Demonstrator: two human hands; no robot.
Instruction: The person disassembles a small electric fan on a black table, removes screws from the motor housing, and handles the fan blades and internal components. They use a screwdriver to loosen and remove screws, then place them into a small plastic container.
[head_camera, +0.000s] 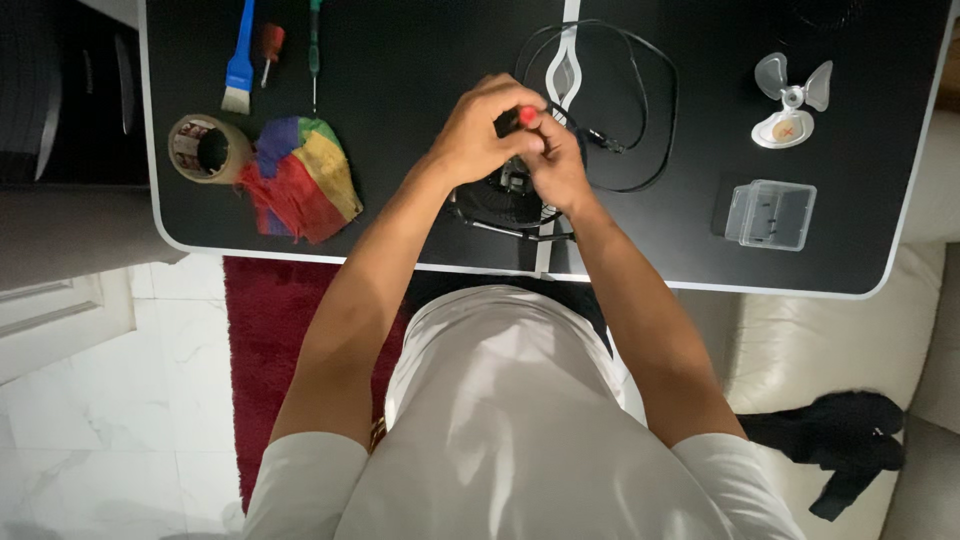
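Screwdriver (522, 117) gripped between both hands, above fan (505, 200)

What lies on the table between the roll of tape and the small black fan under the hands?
A multicoloured cloth lies between the tape and the fan, touching the tape, in the head view.

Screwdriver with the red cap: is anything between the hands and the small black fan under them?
Nothing visible does. Both hands grip the red-capped screwdriver directly over the black fan on the table. The black cable loops behind, off to the side.
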